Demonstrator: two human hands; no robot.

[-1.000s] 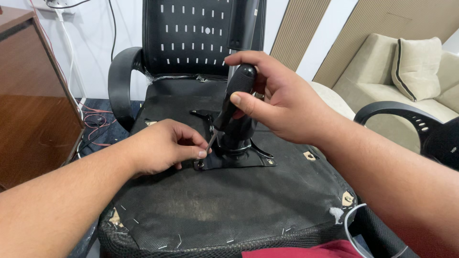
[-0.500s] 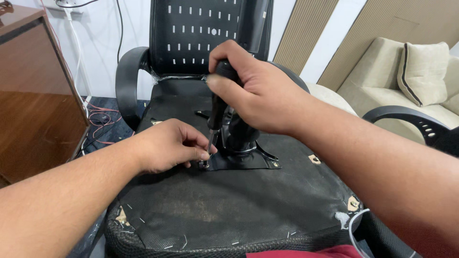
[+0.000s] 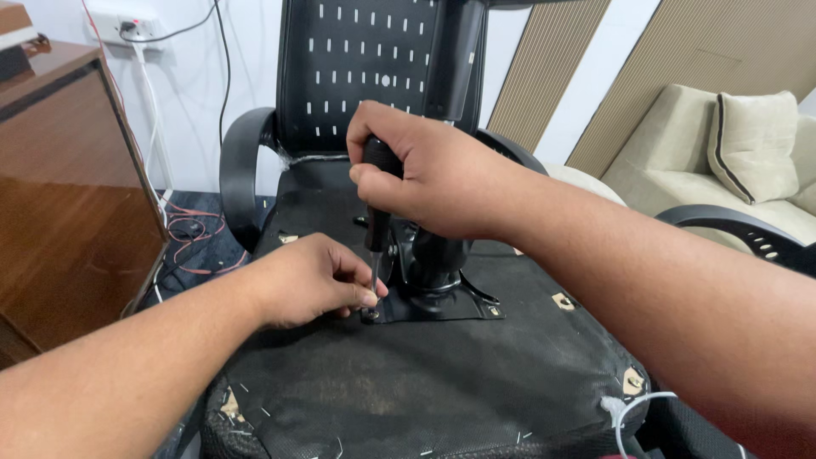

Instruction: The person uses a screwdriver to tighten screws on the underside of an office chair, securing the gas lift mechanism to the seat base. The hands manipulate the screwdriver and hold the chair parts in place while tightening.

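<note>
An upturned office chair seat (image 3: pixel 408 391) with torn black fabric lies in front of me. A black metal mounting plate (image 3: pixel 442 304) with a round column base sits bolted at its middle. My right hand (image 3: pixel 433 178) grips a black-handled screwdriver (image 3: pixel 376 221) held upright, its tip down on a screw at the plate's front left corner. My left hand (image 3: pixel 310 280) rests on the fabric, its fingertips pinched around the screwdriver tip at that screw.
The perforated black chair back (image 3: pixel 365 76) and armrest (image 3: pixel 242 170) stand behind. A brown wooden cabinet (image 3: pixel 68 204) is at left, with red wires (image 3: pixel 195 234) on the floor. A beige sofa with a cushion (image 3: pixel 748 144) and another black armrest (image 3: pixel 731 225) are at right.
My right hand shifted from holding the column to standing the screwdriver upright on the corner screw. My left fingers moved in to the tip. The view came closer.
</note>
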